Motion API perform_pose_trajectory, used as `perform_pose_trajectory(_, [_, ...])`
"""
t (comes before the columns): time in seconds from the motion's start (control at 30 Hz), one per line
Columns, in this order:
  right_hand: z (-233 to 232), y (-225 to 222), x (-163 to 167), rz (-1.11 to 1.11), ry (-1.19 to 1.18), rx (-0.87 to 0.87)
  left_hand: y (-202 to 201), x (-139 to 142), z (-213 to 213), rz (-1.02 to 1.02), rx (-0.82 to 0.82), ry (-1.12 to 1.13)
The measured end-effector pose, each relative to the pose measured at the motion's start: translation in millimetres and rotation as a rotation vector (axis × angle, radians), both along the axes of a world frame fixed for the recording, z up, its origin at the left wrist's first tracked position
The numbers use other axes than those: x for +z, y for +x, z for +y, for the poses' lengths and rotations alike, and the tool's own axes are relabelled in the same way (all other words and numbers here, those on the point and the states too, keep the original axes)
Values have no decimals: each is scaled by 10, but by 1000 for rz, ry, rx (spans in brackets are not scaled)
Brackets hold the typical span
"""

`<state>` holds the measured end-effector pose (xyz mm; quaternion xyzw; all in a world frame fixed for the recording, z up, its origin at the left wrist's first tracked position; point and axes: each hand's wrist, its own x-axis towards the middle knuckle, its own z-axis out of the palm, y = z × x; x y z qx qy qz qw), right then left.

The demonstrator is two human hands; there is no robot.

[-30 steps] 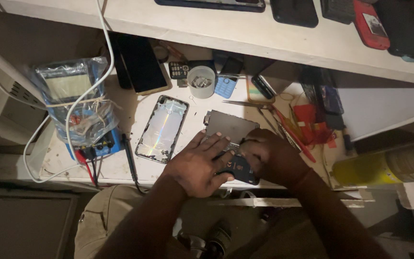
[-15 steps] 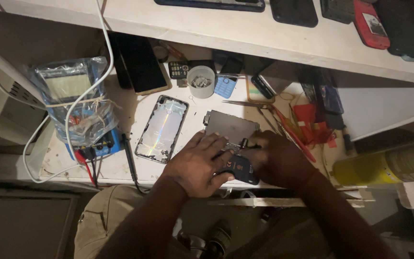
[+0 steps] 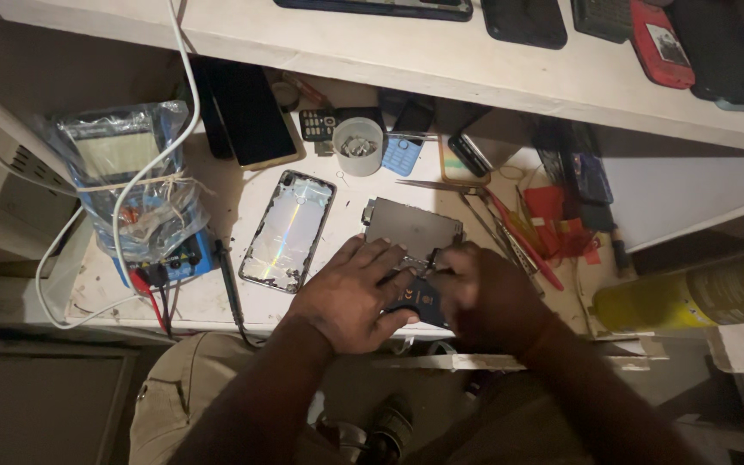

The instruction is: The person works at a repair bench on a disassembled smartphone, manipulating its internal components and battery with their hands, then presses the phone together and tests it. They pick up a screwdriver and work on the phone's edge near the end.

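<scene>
My left hand [image 3: 350, 293] lies flat with spread fingers on an opened dark phone body [image 3: 412, 232] at the front of the white workbench [image 3: 217, 293], pressing it down. My right hand [image 3: 484, 297] is curled beside it, fingertips pinched over the phone's middle around something small that I cannot make out. A dark blue part [image 3: 419, 308] shows between the two hands. To the left lies a shiny phone back cover [image 3: 288, 231], apart from both hands.
A multimeter wrapped in plastic [image 3: 135, 185] with red and black leads sits far left. A small white cup [image 3: 359, 145], a dark phone [image 3: 247, 112], tweezers and red-handled tools [image 3: 518, 228] lie behind. A shelf [image 3: 492, 60] holds several phones. A yellow can [image 3: 691, 297] lies right.
Both hands stay on the opened phone; the right hand's fingers have shifted slightly over its middle. Nothing else has moved.
</scene>
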<state>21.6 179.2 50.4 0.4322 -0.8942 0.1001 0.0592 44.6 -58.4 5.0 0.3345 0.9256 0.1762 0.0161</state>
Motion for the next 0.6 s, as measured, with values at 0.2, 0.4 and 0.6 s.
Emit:
perform_pose_trajectory(0.2, [-23,-4,-125,4,-60,19,9,7,-9,-6,12,-10])
perform_pose_trajectory(0.4, [56,-29,-301,110,-218,54,-7,12,2,1,-2,-28])
perform_pose_trajectory(0.6, [-74,-81,-333,129,-119,129,-20,42,-5,-116,2,-57])
